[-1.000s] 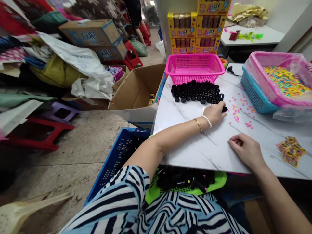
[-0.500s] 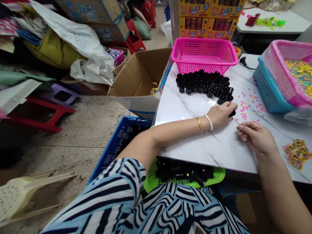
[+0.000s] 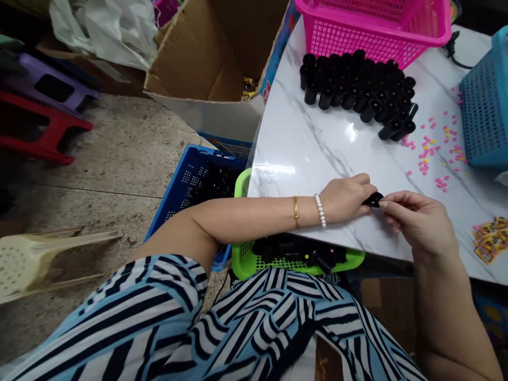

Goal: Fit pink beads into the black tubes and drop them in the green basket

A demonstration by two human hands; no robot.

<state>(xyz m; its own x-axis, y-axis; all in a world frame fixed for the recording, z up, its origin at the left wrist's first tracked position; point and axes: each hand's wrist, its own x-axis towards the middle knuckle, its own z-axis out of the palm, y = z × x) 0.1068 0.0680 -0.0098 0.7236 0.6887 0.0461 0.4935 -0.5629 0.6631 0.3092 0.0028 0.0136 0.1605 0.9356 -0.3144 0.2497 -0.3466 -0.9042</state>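
My left hand (image 3: 346,197) is closed round a small black tube (image 3: 373,200) near the front edge of the white marble table (image 3: 301,153). My right hand (image 3: 420,222) meets it from the right, fingertips pinched at the tube's end. A cluster of several upright black tubes (image 3: 357,92) stands at the back of the table. Small pink and yellow beads (image 3: 426,153) lie scattered to the right of the cluster.
A pink basket (image 3: 373,26) sits behind the tubes, a blue basket (image 3: 482,121) at the right edge. A green tray of black parts (image 3: 293,259) rests on my lap, a blue crate (image 3: 190,185) and an open cardboard box (image 3: 214,58) stand on the floor left. Coloured stickers (image 3: 490,238) lie at the table's right.
My left hand drew a black tube back from beside the cluster toward the front edge. My right hand came over to meet it. The view tilted downward.
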